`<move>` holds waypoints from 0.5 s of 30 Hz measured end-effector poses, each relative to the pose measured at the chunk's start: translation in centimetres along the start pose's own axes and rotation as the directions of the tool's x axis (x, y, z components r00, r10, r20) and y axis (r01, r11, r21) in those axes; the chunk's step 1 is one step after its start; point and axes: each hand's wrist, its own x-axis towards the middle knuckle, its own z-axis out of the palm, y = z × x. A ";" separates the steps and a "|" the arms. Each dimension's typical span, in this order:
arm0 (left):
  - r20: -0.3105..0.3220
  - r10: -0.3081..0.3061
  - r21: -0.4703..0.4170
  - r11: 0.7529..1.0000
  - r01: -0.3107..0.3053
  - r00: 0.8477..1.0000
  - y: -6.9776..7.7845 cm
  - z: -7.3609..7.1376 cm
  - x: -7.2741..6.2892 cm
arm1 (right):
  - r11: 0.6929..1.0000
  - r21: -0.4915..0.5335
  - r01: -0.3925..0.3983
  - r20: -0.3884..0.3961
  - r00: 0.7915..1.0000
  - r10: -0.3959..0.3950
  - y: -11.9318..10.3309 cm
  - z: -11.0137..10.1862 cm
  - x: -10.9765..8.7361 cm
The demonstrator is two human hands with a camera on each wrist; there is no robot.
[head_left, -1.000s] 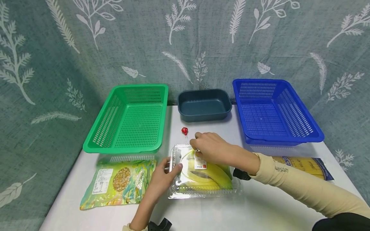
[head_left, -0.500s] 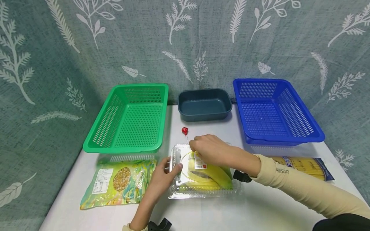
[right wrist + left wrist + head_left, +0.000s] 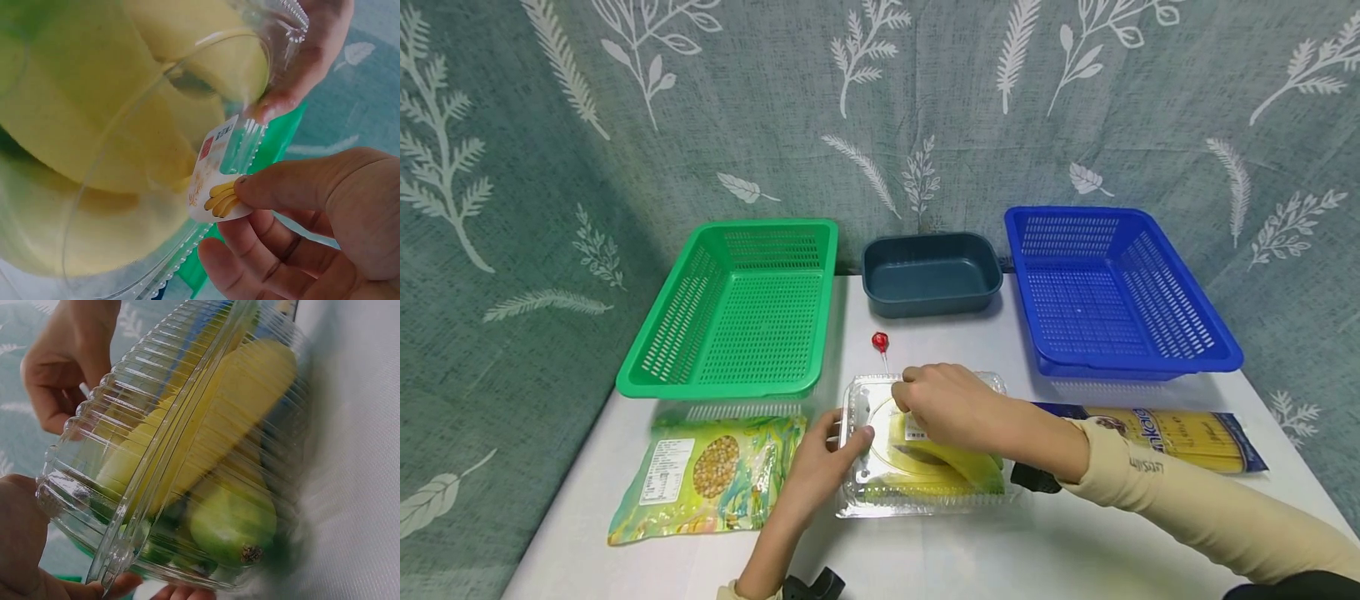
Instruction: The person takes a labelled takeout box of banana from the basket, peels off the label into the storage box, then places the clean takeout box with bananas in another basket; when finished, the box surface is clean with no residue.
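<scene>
A clear plastic clamshell box [image 3: 880, 483] with bananas [image 3: 250, 381] inside lies shut on the white table. My left hand [image 3: 823, 458] grips its left side, thumb on the lid and fingers at the edge. My right hand [image 3: 951, 408] is over the lid. Between thumb and fingers it pinches one end of a white sticker label [image 3: 209, 165] printed with bananas. That end stands away from the lid; how much of the label still sticks to the plastic I cannot tell. A red lollipop [image 3: 880, 342] lies just behind the box.
A green basket [image 3: 730, 392], a dark teal tray [image 3: 932, 307] and a blue basket [image 3: 1135, 364] stand along the back. The bag of corn kernels [image 3: 715, 479] lies at left. Behind my right forearm is a spaghetti pack [image 3: 1187, 437].
My right hand has come slightly nearer to me, drawing the pinched label end along. More of the spaghetti pack shows past the right sleeve. My left hand and the box stay put.
</scene>
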 end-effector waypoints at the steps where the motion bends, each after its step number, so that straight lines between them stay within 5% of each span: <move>1: 0.000 -0.001 -0.003 1.000 0.001 1.000 0.0 0.0 0.0 | 1.000 -0.004 0.002 -0.003 1.000 -0.002 -0.1 0.0 -0.1; 15: 0.003 -0.008 -0.011 1.000 0.008 1.000 0.1 -0.1 -0.1 | 0.998 0.003 0.065 -0.100 0.993 -0.064 -0.6 -0.5 -1.3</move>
